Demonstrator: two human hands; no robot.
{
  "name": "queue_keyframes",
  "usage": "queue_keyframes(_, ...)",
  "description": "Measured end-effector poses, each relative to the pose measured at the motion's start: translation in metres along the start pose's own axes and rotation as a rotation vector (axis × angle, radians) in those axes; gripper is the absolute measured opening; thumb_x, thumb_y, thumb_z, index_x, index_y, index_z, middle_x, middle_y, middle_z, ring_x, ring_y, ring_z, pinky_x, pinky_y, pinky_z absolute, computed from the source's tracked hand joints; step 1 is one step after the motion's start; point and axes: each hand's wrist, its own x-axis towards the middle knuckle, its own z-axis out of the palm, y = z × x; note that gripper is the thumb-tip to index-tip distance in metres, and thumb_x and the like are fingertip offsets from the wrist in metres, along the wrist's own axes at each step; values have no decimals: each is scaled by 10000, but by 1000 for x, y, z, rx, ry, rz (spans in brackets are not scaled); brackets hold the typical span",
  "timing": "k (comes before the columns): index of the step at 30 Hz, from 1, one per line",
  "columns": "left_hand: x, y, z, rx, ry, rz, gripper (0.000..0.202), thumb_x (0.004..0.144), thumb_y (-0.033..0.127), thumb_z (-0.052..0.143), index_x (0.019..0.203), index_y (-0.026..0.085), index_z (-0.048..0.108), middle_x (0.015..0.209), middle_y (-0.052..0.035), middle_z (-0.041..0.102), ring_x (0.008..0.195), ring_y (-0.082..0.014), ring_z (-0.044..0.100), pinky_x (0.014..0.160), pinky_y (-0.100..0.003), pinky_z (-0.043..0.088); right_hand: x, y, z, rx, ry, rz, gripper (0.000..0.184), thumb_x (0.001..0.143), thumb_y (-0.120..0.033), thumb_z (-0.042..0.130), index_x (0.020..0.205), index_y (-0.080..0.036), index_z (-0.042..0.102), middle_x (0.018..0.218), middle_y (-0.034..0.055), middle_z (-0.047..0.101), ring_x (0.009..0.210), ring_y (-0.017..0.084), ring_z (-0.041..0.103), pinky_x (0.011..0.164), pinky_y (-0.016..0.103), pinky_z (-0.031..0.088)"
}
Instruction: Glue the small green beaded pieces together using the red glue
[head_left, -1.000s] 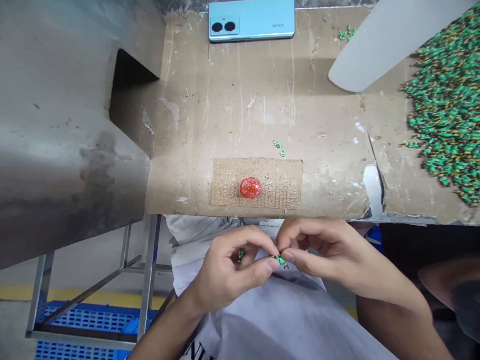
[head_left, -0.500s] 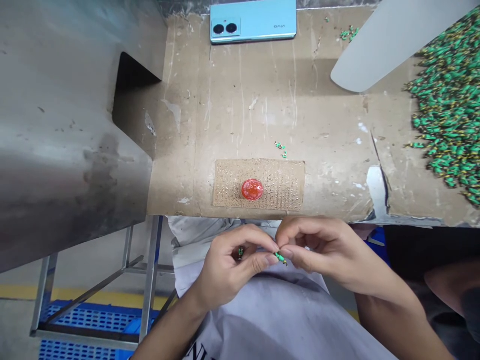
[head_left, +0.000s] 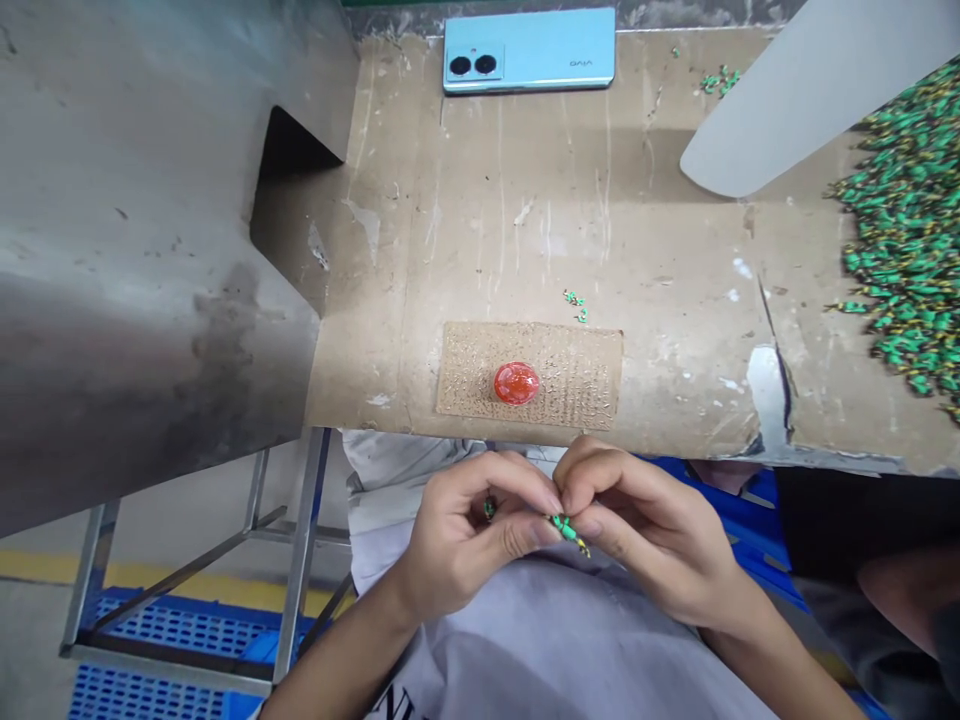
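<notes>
From my remote station, the left hand (head_left: 465, 545) holds a small green piece (head_left: 568, 530) between thumb and forefinger, just off the bench (head_left: 405, 300) edge, its yellow-and-dark end pointing toward the body; a second green piece (head_left: 489, 509) shows within the same curled hand. The right hand (head_left: 660, 530) has thumb and forefinger at the piece's upper end; whether they grip anything, I cannot tell. To work well here, I would judge a light, steady left pinch best, with only small right-fingertip movements. Beyond lie a red oval object (head_left: 516, 383) upon a cardboard rectangle (head_left: 581, 375), some loose green bits (head_left: 575, 298), a green heap (head_left: 915, 240) to the right and, farthest, a phone (head_left: 529, 50).
</notes>
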Motion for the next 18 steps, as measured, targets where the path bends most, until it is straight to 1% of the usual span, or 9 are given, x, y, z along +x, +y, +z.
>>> queue_keyframes(3,-3,2,-1,70,-5,-20,101,940,300,824,934,212,776,795,-30,714,642,-129,579,579,-248,446,-2,-3,2,116,-12,83,139,1083,-347,624,1018,-239,682,889,16,644,761,146,617,672,257,520)
queue_keyframes(5,-5,2,-1,126,-4,-8,95,942,297,815,943,212,771,827,-45,732,646,-138,592,576,-261,454,-2,-6,3,165,9,132,158,1070,-363,647,987,-235,690,877,9,648,731,134,601,646,243,509)
queue_keyframes(10,-6,1,-1,211,-4,127,67,938,220,795,989,223,751,882,-47,752,647,-135,607,567,-255,464,2,-15,3,142,31,220,178,1039,-371,699,935,-232,734,831,-5,679,671,116,576,609,221,490)
queue_keyframes(15,-5,1,-2,266,-18,169,101,944,166,770,1018,230,744,879,-35,735,635,-127,593,572,-252,457,3,-17,2,161,31,274,219,1014,-393,735,894,-210,745,771,-12,662,608,96,532,549,205,448)
queue_keyframes(18,-4,1,-2,283,-19,209,114,933,163,779,1023,222,740,858,-27,723,584,-110,547,563,-250,447,3,-17,2,175,36,325,246,1001,-419,748,878,-206,738,748,-19,639,591,90,511,534,200,437)
